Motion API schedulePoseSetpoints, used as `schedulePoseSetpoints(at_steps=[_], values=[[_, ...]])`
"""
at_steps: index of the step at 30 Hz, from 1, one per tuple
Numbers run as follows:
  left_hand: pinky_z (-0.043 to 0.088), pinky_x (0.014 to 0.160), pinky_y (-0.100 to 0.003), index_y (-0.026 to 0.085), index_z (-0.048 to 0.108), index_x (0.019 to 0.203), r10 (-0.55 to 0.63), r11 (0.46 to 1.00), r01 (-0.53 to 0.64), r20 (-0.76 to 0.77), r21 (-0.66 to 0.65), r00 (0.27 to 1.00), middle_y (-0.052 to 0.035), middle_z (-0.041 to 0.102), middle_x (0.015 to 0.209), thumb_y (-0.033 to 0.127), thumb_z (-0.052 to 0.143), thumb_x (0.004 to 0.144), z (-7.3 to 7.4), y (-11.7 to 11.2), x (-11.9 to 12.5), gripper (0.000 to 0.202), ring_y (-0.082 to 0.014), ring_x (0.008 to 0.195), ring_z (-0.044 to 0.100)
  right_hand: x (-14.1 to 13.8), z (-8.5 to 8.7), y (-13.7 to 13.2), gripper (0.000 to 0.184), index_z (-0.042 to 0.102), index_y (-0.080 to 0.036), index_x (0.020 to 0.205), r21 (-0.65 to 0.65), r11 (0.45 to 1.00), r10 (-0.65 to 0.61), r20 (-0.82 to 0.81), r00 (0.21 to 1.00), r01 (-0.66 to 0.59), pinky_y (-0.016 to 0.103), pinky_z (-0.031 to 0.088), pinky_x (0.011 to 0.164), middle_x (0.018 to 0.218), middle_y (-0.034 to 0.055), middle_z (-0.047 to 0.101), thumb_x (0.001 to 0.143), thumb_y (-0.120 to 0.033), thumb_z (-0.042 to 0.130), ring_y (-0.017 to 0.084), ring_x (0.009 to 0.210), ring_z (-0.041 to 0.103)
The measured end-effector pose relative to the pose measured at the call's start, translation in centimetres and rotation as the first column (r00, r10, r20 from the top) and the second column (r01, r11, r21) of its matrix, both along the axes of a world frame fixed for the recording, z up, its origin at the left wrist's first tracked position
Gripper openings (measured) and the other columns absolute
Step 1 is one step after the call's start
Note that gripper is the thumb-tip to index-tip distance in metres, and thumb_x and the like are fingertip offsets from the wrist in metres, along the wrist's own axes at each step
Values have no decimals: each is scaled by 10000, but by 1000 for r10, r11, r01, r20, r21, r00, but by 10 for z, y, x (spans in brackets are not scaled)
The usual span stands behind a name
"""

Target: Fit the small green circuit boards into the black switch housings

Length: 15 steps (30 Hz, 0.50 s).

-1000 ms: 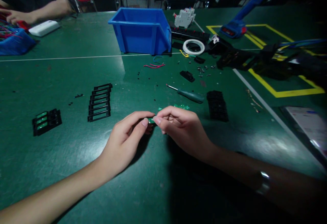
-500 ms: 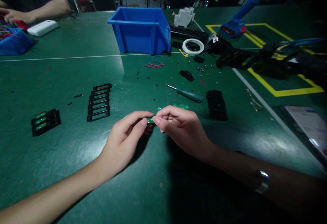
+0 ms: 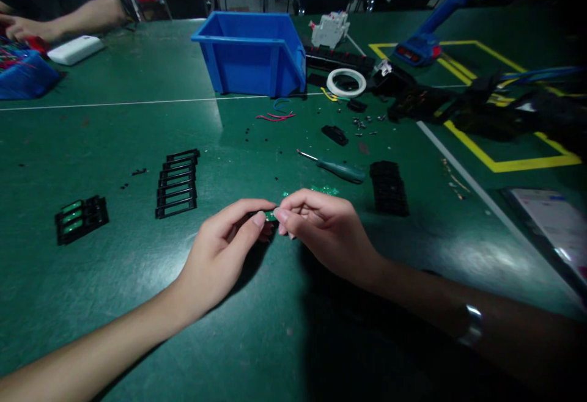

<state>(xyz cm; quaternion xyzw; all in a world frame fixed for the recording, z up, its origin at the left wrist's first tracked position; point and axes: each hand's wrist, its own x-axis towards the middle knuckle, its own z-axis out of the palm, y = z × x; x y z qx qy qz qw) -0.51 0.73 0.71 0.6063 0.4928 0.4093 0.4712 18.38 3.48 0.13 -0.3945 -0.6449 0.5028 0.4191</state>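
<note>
My left hand (image 3: 220,249) and my right hand (image 3: 325,231) meet over the green table, both pinched on a small green circuit board (image 3: 270,215) held between their fingertips. A dark part shows under the left fingers, mostly hidden. More small green boards (image 3: 321,191) lie just behind my right hand. A row of empty black frames (image 3: 178,183) lies to the left, and black frames with green boards in them (image 3: 82,219) lie further left.
A green-handled screwdriver (image 3: 339,170) and a stack of black parts (image 3: 389,188) lie beyond my right hand. A blue bin (image 3: 252,54), a white tape ring (image 3: 347,82), loose screws and wires sit further back. Another person's arm (image 3: 68,20) rests at the far left.
</note>
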Motion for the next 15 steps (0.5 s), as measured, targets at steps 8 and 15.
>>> schedulePoseSetpoints(at_steps=[8, 15], values=[[544, 816, -241, 205, 733, 1140, -12, 999, 15, 66, -39, 998, -27, 766, 979, 340, 607, 1006, -1, 1, -1, 229, -141, 872, 690, 0, 1, 0, 106, 670, -164, 856, 35, 999, -6, 4, 1000, 6, 222, 471, 575, 722, -11, 676, 938, -225, 646, 101, 625, 613], [539, 814, -227, 218, 746, 1137, -6, 999, 9, 70, -41, 998, -16, 770, 976, 345, 616, 1003, -1, 1, -2, 226, -128, 860, 689, 0, 3, 0, 159, 662, -169, 799, 116, 993, -11, 22, 1000, 9, 230, 479, 624, 831, 7, 646, 952, -199, 631, 100, 684, 595]])
